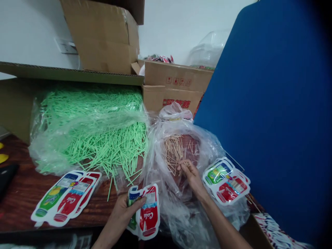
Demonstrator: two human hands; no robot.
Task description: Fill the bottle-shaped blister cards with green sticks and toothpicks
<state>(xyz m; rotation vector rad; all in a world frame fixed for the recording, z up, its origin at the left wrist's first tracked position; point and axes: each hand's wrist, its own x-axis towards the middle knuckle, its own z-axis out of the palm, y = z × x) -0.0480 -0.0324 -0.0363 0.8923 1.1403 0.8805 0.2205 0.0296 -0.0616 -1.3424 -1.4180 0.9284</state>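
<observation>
My left hand [123, 211] is closed on a bottle-shaped packet pair [145, 211], red "Cola" and green, held near the table's front edge. Inside a clear plastic bag [207, 145], my right hand [190, 173] has its fingers pinched on the thin wooden sticks [174, 152] piled there. Another stack of bottle-shaped packets [227, 180] rests on the bag just right of my right hand. A further pile of the same packets [67, 197] lies on the brown wooden table [23, 193] to the left.
A large bag of green sticks [90, 135] spills from an open cardboard box [15, 100] at the left. More cardboard boxes [173, 86] stand behind. A blue panel [272, 110] fills the right side. A dark object [6, 176] lies at the far left.
</observation>
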